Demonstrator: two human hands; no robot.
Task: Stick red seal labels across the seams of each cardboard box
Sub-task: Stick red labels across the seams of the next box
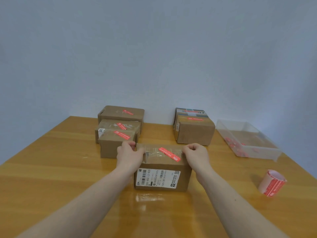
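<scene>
Both forearms enter from the bottom corners of the frame and converge on the nearest cardboard box (163, 170), just below centre on the wooden table (51, 177). Left to right: in the upper left of the table's spread, three sealed boxes cluster together, the rear box (121, 115) against the wall, the middle box (120, 126) in front of it, and the front-left box (116, 143) closest to me; each carries a red seal label on its top. My left hand (129, 154) has its fingers curled over the left top edge of the nearest box, gripping it just beside the front-left box. On that box's top, a red seal label (169, 154) lies diagonally across the taped seam; a white shipping label (157, 177) covers the front face. My right hand (195, 156) grips the right top edge, fingers curled down onto the tape. Behind it, right of centre, stands a taller box (194, 131) with a red label on top and printed tape at its rear edge. Further right, near the table's right edge, a clear plastic tray (248, 140) holds small red pieces along its near-left side; I cannot tell what they are. Lower right, well apart from the boxes, the label roll (272, 183) rests on the table.
</scene>
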